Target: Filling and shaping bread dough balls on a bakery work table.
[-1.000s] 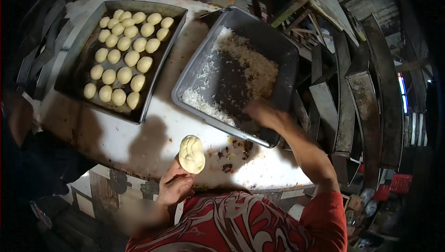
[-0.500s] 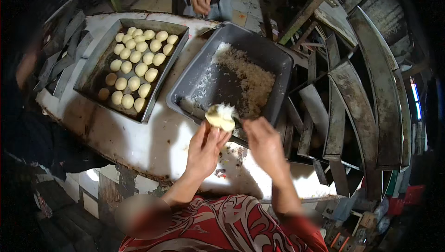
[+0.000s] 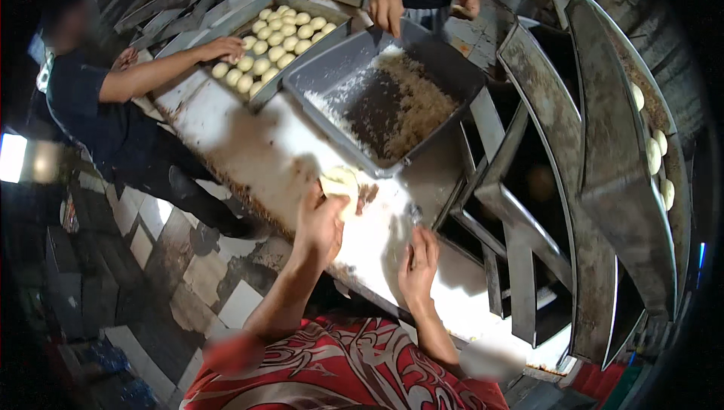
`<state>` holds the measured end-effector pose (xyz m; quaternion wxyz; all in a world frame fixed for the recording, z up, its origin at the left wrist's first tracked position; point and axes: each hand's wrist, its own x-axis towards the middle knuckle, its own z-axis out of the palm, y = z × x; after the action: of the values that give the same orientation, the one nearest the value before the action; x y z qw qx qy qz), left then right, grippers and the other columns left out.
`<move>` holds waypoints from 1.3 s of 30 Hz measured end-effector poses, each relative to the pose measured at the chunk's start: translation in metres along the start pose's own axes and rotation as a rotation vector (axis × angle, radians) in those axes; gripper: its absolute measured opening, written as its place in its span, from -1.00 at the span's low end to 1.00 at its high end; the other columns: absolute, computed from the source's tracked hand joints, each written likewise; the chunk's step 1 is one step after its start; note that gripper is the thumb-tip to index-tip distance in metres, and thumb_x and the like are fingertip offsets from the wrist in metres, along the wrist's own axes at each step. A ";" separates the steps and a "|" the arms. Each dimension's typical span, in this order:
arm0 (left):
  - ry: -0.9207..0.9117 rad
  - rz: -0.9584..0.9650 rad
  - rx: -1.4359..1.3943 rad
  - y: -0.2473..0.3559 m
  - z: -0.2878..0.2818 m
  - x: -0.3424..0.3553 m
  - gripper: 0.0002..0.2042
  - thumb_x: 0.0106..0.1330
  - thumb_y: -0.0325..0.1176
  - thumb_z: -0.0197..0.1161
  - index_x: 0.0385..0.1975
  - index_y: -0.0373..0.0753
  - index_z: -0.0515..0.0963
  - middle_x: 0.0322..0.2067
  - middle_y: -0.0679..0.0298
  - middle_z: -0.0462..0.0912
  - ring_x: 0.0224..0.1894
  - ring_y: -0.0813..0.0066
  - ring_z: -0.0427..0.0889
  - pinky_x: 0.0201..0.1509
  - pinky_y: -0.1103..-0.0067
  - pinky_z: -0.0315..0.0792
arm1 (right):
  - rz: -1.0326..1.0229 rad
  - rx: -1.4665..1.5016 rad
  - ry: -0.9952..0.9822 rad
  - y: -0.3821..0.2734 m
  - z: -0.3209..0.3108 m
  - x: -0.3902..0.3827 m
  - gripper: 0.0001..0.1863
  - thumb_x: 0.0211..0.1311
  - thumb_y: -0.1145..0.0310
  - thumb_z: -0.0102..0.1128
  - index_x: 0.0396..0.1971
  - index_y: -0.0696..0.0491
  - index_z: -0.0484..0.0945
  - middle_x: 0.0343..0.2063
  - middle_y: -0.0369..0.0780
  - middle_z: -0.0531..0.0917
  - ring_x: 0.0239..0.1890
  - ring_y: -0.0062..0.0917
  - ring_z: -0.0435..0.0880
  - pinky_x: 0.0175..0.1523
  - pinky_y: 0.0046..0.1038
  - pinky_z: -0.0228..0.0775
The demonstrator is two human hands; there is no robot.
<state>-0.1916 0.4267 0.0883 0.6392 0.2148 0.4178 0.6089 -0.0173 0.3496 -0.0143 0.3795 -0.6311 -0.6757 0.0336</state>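
My left hand (image 3: 320,223) is closed around a pale piece of dough (image 3: 341,182), holding it up over the near part of the table. Whether filling sits inside the dough cannot be made out from here. To its right, my right hand (image 3: 419,265) is low over the table, fingers stretched forward and thumb apart. Just beyond its fingertips is a small shiny metal piece (image 3: 415,214), too blurred to name. Past both hands stands a grey plastic tub (image 3: 354,155) containing white shredded filling (image 3: 416,101), mostly heaped along its right side.
A metal tray (image 3: 341,35) of round dough balls (image 3: 276,39) stands at the far left, where a co-worker's hand (image 3: 226,49) reaches in. Another person's hand (image 3: 387,9) hangs at the tub's far rim. Stacked metal trays (image 3: 544,93) crowd the right, some with dough balls (image 3: 653,155).
The view has swung left, bringing the left co-worker into sight. My hands have moved back from the tub; white filling no longer shows on the dough. My right hand's fingers have straightened.
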 end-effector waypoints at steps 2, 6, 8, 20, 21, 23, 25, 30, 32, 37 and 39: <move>-0.090 -0.044 0.171 -0.032 -0.022 -0.034 -0.54 0.06 -0.68 -0.11 0.04 -0.39 0.17 -0.24 0.05 0.46 -0.28 0.36 0.52 -0.27 0.50 0.52 | 0.031 0.305 -0.068 -0.027 -0.026 0.020 -0.69 0.20 0.47 0.05 -0.05 0.21 0.45 -0.14 -0.03 0.52 -0.15 -0.30 0.56 -0.08 -0.46 0.39; -0.437 -0.261 0.515 -0.039 -0.041 -0.107 -0.47 0.09 -0.69 -0.10 0.12 -0.28 0.02 -0.07 0.05 0.32 -0.12 0.32 0.45 -0.20 0.52 0.51 | 0.193 0.748 -0.675 -0.061 -0.072 0.021 -0.76 0.24 0.43 0.06 -0.14 0.20 0.52 -0.30 -0.20 0.53 -0.34 -0.56 0.53 -0.26 -0.58 0.39; -0.295 -0.248 0.390 -0.066 -0.060 -0.123 -0.50 0.10 -0.69 -0.12 0.10 -0.26 0.06 -0.08 0.05 0.34 -0.14 0.33 0.47 -0.19 0.53 0.52 | 0.058 0.684 -0.663 -0.072 -0.080 -0.012 -0.79 0.18 0.40 0.16 -0.21 0.16 0.55 -0.31 -0.18 0.50 -0.37 -0.51 0.55 -0.32 -0.51 0.43; -0.640 -0.617 0.299 -0.159 -0.035 -0.239 -0.63 0.29 -0.61 -0.11 0.12 -0.40 0.24 -0.01 0.13 0.42 0.01 0.44 0.43 0.09 0.59 0.32 | 0.376 0.599 -0.743 -0.019 -0.222 -0.143 -0.80 0.15 0.49 0.18 -0.24 0.21 0.44 -0.45 -0.17 0.59 -0.37 -0.54 0.61 -0.24 -0.54 0.42; -0.689 -0.677 0.209 -0.157 -0.019 -0.244 -0.66 0.32 -0.55 -0.10 0.10 -0.39 0.25 -0.04 0.14 0.43 -0.03 0.45 0.45 0.06 0.60 0.35 | 0.396 0.594 -0.712 -0.007 -0.230 -0.154 -0.80 0.15 0.49 0.18 -0.24 0.21 0.44 -0.45 -0.17 0.59 -0.37 -0.54 0.61 -0.24 -0.54 0.42; -0.751 -0.744 0.135 -0.172 0.010 -0.256 -0.68 0.36 -0.50 -0.10 0.09 -0.39 0.26 -0.06 0.15 0.44 -0.06 0.46 0.47 0.02 0.61 0.37 | 0.702 0.824 -0.376 0.019 -0.234 -0.184 -0.84 0.15 0.50 0.18 -0.28 0.19 0.48 -0.37 -0.18 0.55 -0.32 -0.68 0.53 -0.22 -0.64 0.37; -0.591 -0.485 0.100 -0.213 0.039 -0.269 -0.72 0.41 -0.43 -0.13 0.05 -0.38 0.29 -0.11 0.16 0.45 -0.15 0.47 0.49 -0.05 0.62 0.41 | 0.266 0.420 -0.076 0.026 -0.243 -0.210 -0.74 0.05 0.47 0.20 -0.20 0.15 0.51 -0.09 -0.04 0.38 -0.01 -0.26 0.43 0.06 -0.34 0.31; -0.622 -0.092 0.288 -0.323 0.142 -0.314 -0.73 0.40 -0.45 -0.18 0.06 -0.34 0.23 -0.16 0.16 0.43 -0.18 0.46 0.47 -0.06 0.58 0.40 | 0.145 0.035 0.105 0.109 -0.294 -0.269 -0.68 0.03 0.42 0.17 -0.15 0.08 0.53 -0.06 -0.04 0.39 0.05 -0.10 0.31 0.13 -0.22 0.16; -0.730 0.279 0.558 -0.371 0.200 -0.326 -0.71 0.33 -0.51 -0.15 0.03 -0.38 0.25 -0.11 0.08 0.41 -0.08 0.30 0.44 0.05 0.49 0.32 | 0.320 0.068 0.152 0.181 -0.325 -0.297 -0.73 0.10 0.38 0.12 -0.18 0.10 0.54 -0.10 -0.04 0.42 0.00 -0.12 0.34 0.07 -0.25 0.20; -1.192 0.775 1.489 -0.458 0.258 -0.305 -0.37 0.07 -0.48 0.02 0.23 -0.37 0.09 0.22 -0.12 0.13 0.31 -0.01 0.05 0.31 0.16 -0.03 | 0.579 -0.013 0.452 0.344 -0.366 -0.254 -0.78 0.22 0.37 -0.01 -0.33 0.21 0.53 -0.29 0.04 0.53 -0.23 -0.12 0.47 -0.10 -0.26 0.29; -1.166 0.557 1.191 -0.434 0.260 -0.304 -0.26 -0.01 -0.51 0.04 0.29 -0.30 -0.02 0.28 -0.10 0.00 0.35 0.05 -0.03 0.35 0.24 -0.07 | 0.682 0.173 0.356 0.356 -0.350 -0.222 -0.72 0.28 0.28 -0.05 -0.37 0.21 0.52 -0.27 0.02 0.57 -0.30 -0.24 0.55 -0.13 -0.36 0.36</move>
<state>0.3022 0.1245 -0.0236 0.3606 0.8836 0.2054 0.2168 0.4525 0.0747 -0.0573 0.5097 -0.7811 -0.3453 0.1046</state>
